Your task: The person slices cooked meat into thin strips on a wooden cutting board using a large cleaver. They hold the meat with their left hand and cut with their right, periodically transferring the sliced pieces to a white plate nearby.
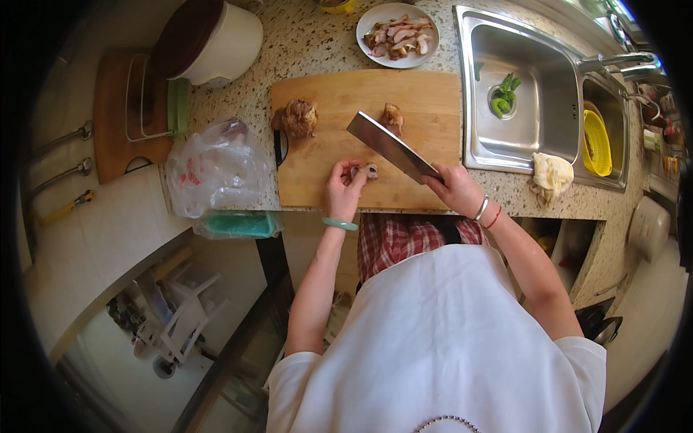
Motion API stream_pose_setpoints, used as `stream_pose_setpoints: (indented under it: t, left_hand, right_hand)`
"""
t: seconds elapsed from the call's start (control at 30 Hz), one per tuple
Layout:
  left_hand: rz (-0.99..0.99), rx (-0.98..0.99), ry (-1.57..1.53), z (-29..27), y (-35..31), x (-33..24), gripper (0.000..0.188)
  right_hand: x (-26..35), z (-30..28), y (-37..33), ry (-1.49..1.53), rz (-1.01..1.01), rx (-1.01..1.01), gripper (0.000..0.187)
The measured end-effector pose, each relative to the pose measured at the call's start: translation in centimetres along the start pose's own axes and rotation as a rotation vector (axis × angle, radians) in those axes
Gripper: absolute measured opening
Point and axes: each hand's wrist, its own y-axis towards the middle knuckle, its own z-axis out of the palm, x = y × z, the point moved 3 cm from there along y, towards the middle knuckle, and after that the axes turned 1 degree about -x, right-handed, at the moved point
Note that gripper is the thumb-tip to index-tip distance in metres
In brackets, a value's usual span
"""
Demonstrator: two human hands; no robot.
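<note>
My right hand is closed round the handle of a cleaver, whose broad blade slants up and left above the wooden cutting board. With bent fingers, my left hand pinches a small piece of cooked meat near the board's front edge, below the blade. Just beyond the blade lies another browned meat piece. A larger browned chunk of meat rests at the board's upper left. Behind the board, a white plate holds sliced meat.
To the right is a steel double sink with green peppers, a yellow basket and a cloth on its front rim. A clear plastic bag lies left of the board, near a white pot with a dark lid.
</note>
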Motion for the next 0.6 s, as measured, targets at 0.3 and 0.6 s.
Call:
stream_pose_setpoints:
  t: [0.3, 0.6]
  left_hand:
    - [0.337, -0.228, 0.559, 2.9, -1.0, -0.9, 0.034]
    - [-0.225, 0.050, -0.545, -0.1, -0.4, 0.4, 0.017]
  right_hand:
    - [-0.3, 0.3, -0.5, -0.114, -0.004, 0.036, 0.023]
    - [1.4, 1.6, -0.6, -0.094, 0.075, 0.088, 0.017]
